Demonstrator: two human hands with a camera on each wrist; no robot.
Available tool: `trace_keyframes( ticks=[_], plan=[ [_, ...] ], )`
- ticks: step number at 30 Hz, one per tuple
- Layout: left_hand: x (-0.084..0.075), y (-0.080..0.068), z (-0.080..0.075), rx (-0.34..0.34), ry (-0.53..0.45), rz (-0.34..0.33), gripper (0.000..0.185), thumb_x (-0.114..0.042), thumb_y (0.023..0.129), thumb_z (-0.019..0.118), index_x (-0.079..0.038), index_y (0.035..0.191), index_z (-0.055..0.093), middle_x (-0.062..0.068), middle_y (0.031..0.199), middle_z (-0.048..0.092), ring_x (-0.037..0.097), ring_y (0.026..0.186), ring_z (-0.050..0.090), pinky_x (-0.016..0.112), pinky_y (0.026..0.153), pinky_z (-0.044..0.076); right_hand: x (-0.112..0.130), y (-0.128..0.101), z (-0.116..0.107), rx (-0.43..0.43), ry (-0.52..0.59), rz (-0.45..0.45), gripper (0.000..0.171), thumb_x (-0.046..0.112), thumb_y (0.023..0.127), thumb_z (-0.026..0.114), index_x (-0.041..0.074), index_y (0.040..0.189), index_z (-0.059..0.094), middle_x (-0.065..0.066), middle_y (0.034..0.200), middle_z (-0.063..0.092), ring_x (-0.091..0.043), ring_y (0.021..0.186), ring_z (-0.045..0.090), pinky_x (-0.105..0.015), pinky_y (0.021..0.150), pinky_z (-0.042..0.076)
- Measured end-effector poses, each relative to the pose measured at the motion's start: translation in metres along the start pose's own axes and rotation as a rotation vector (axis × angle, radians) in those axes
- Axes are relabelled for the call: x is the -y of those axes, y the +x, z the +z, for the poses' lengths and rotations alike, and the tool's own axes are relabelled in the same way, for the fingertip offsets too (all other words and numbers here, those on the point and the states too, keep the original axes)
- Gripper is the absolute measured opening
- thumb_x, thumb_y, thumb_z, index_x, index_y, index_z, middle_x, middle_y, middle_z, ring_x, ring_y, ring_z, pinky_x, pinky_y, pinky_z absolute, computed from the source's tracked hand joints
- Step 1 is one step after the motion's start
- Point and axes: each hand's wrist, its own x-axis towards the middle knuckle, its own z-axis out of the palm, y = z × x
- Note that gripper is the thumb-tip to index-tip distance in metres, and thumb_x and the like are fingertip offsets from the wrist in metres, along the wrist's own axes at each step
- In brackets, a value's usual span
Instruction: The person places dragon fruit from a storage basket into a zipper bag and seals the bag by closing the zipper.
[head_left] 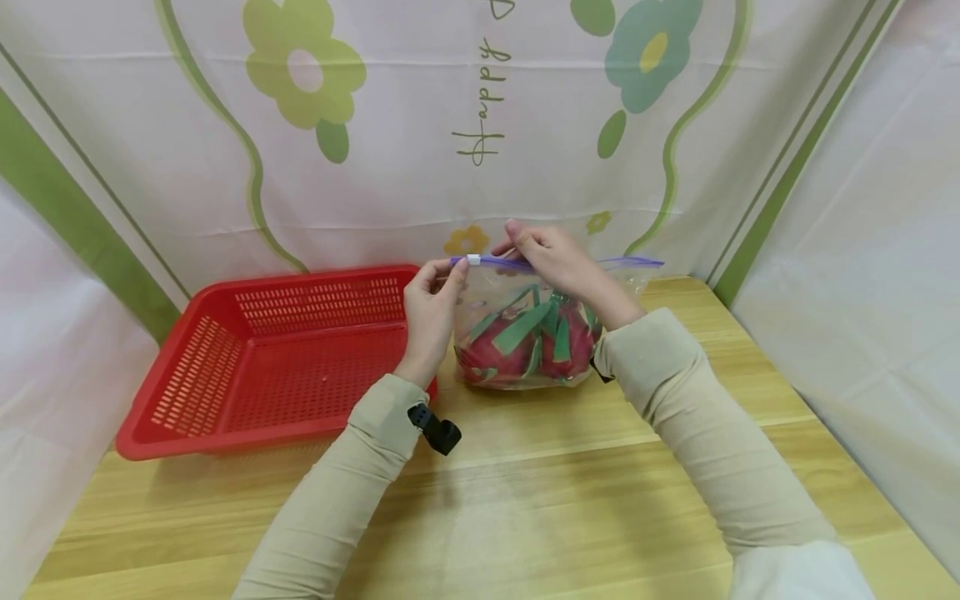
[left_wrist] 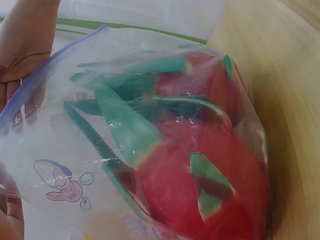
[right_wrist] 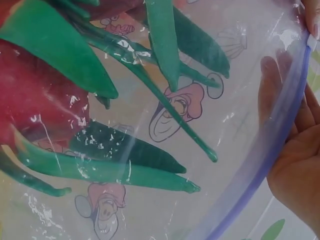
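Note:
A clear zip bag (head_left: 487,296) with a purple zip strip (head_left: 633,262) stands upright on the table, holding two red dragon fruits (head_left: 498,354) with green scales. Small cartoon prints show on its plastic in both wrist views. My left hand (head_left: 431,312) pinches the bag's upper left corner beside the white slider (head_left: 473,260). Over the zip strip reaches my right hand (head_left: 551,258), thumb raised, its other fingers partly hidden behind the strip. In the right wrist view, the right hand's fingers (right_wrist: 272,82) extend loosely behind the plastic and pinch nothing.
A red perforated plastic basket (head_left: 247,442) sits left of the bag, nothing visible inside it. The wooden table (head_left: 525,483) runs back to a hanging cloth (head_left: 420,100) printed with flowers. A black wrist strap (head_left: 435,427) is on the left sleeve.

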Motion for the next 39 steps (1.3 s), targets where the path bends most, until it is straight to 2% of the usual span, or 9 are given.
trace_keyframes(
  ticks=[5,13,17,20,27,37,39],
  plan=[
    [0.001,0.001,-0.001,-0.003,0.009,-0.014,0.025,-0.022,0.092,0.064,0.001,0.101,0.066,-0.007,0.082,0.059,0.005,0.071,0.056,0.016,0.064,0.05,0.003,0.002,0.002,0.029,0.017,0.016,0.055,0.043,0.102,0.031,0.004,0.113,0.069,-0.018,0.107,0.07,-0.029,0.098,0.068,-0.042,0.094,0.051],
    [0.001,0.001,-0.001,0.011,0.015,-0.011,0.025,-0.022,0.092,0.064,0.001,0.099,0.066,-0.008,0.08,0.058,0.007,0.07,0.055,0.015,0.062,0.049,0.011,0.008,0.008,0.078,0.014,0.035,0.043,0.032,0.103,0.038,0.001,0.112,0.067,-0.019,0.114,0.068,-0.029,0.105,0.065,-0.039,0.092,0.053],
    [0.001,0.001,-0.001,0.013,0.015,-0.009,0.025,-0.022,0.091,0.065,0.001,0.098,0.066,-0.009,0.079,0.058,0.007,0.07,0.054,0.016,0.061,0.049,0.012,0.012,0.011,0.103,0.049,0.044,0.034,0.026,0.101,0.047,0.004,0.121,0.064,-0.018,0.118,0.067,-0.03,0.102,0.067,-0.039,0.09,0.055],
    [0.001,0.001,-0.001,0.011,0.015,-0.015,0.024,-0.023,0.091,0.065,0.001,0.097,0.066,-0.009,0.078,0.057,0.006,0.07,0.053,0.016,0.062,0.049,0.012,0.012,0.013,0.089,0.052,0.035,0.032,0.023,0.098,0.053,0.007,0.124,0.063,-0.015,0.118,0.068,-0.027,0.098,0.069,-0.039,0.088,0.055],
    [0.001,0.002,0.002,0.01,0.013,-0.023,0.026,-0.024,0.09,0.067,0.0,0.098,0.067,-0.009,0.078,0.058,0.006,0.071,0.054,0.016,0.062,0.049,0.01,0.011,0.015,0.032,0.079,0.046,0.027,0.021,0.095,0.058,0.002,0.112,0.069,-0.016,0.111,0.07,-0.023,0.093,0.069,-0.037,0.087,0.056],
    [0.0,-0.001,0.005,0.035,0.025,-0.019,0.025,-0.023,0.091,0.065,0.0,0.101,0.069,-0.01,0.079,0.06,0.005,0.072,0.057,0.017,0.063,0.049,0.006,0.005,0.008,0.07,-0.035,0.1,0.03,0.028,0.096,0.056,0.006,0.112,0.07,-0.013,0.108,0.072,-0.025,0.1,0.067,-0.039,0.09,0.052],
    [0.0,-0.001,0.006,0.031,0.016,-0.017,0.025,-0.022,0.091,0.065,0.001,0.101,0.068,-0.01,0.078,0.059,0.004,0.072,0.056,0.017,0.063,0.049,0.006,0.004,0.007,0.067,-0.062,0.11,0.031,0.029,0.096,0.057,0.007,0.113,0.07,-0.012,0.107,0.073,-0.023,0.099,0.066,-0.036,0.087,0.051]
  ],
)
